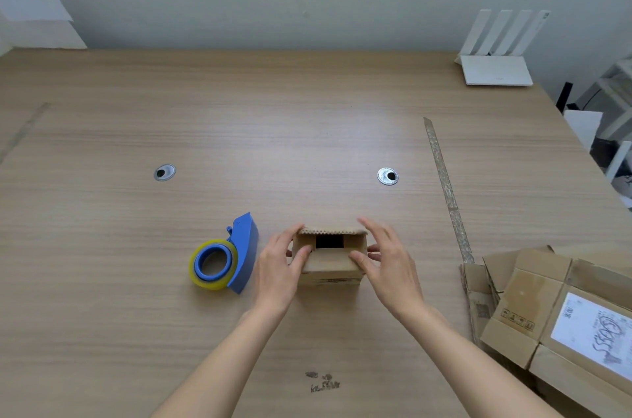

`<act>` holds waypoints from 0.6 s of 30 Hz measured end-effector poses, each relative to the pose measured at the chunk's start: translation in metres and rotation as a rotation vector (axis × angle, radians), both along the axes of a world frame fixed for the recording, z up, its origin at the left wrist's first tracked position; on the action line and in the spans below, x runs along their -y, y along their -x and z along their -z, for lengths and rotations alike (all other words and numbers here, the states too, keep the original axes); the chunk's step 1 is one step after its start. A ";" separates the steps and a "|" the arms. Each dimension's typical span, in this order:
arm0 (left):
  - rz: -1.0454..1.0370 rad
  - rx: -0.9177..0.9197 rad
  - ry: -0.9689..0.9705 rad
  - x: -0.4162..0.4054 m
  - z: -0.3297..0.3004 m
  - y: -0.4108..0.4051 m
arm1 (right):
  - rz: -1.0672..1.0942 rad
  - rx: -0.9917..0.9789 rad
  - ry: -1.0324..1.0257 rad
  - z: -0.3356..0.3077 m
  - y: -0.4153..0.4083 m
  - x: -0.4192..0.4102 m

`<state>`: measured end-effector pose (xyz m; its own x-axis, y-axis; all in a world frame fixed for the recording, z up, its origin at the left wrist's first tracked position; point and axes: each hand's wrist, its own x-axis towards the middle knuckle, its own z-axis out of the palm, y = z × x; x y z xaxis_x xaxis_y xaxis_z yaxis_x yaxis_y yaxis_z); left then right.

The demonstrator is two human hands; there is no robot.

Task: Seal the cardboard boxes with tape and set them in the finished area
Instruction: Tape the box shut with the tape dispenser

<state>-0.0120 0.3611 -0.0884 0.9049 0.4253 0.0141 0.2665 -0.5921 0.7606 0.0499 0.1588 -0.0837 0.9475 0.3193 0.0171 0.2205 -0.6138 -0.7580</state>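
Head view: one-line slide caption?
Both hands, left and right, fold the flaps of a small open box on the table; tape dispenser lies to its left.
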 end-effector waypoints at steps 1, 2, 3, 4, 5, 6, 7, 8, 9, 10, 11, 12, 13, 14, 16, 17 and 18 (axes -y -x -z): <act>0.009 0.004 -0.021 -0.001 0.002 0.000 | -0.012 0.007 0.017 0.003 0.000 0.002; 0.022 0.009 -0.041 -0.003 0.003 0.001 | -0.020 -0.004 0.037 0.006 0.000 0.004; 0.037 0.013 -0.058 -0.004 0.005 0.002 | -0.030 -0.023 0.063 0.007 0.001 0.005; 0.053 0.015 -0.069 -0.005 0.006 0.004 | -0.044 -0.035 0.087 0.008 0.002 0.006; 0.069 0.012 -0.075 -0.007 0.007 0.005 | -0.058 -0.039 0.107 0.008 0.003 0.006; 0.085 0.006 -0.083 -0.008 0.006 0.007 | -0.068 -0.040 0.120 0.008 0.004 0.005; 0.098 -0.001 -0.099 -0.009 0.006 0.008 | -0.076 -0.039 0.131 0.008 0.004 0.004; 0.102 -0.009 -0.121 -0.010 0.006 0.010 | -0.081 -0.035 0.144 0.007 0.004 0.003; 0.096 -0.019 -0.142 -0.011 0.006 0.011 | -0.079 -0.030 0.165 0.007 0.005 0.001; 0.084 -0.030 -0.156 -0.011 0.006 0.011 | -0.073 -0.015 0.191 0.006 0.005 -0.001; 0.073 -0.037 -0.161 -0.010 0.006 0.010 | -0.070 0.012 0.216 0.005 0.005 -0.003; 0.068 -0.041 -0.160 -0.009 0.005 0.010 | -0.079 0.047 0.234 0.005 0.005 -0.005; 0.069 -0.044 -0.153 -0.008 0.004 0.009 | -0.099 0.074 0.243 0.005 0.004 -0.007; 0.074 -0.051 -0.140 -0.007 0.004 0.009 | -0.126 0.079 0.250 0.005 0.004 -0.009; 0.079 -0.069 -0.110 -0.007 0.003 0.009 | -0.148 0.057 0.244 0.004 0.003 -0.012; 0.081 -0.075 -0.103 -0.008 0.002 0.009 | -0.142 0.049 0.232 0.004 0.003 -0.013; 0.085 -0.070 -0.115 -0.011 0.001 0.010 | -0.138 0.043 0.227 0.003 0.003 -0.014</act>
<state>-0.0223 0.3720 -0.0899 0.9381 0.3464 -0.0064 0.2618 -0.6967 0.6679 0.0468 0.1732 -0.0871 0.8946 0.4458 -0.0301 0.3433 -0.7290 -0.5922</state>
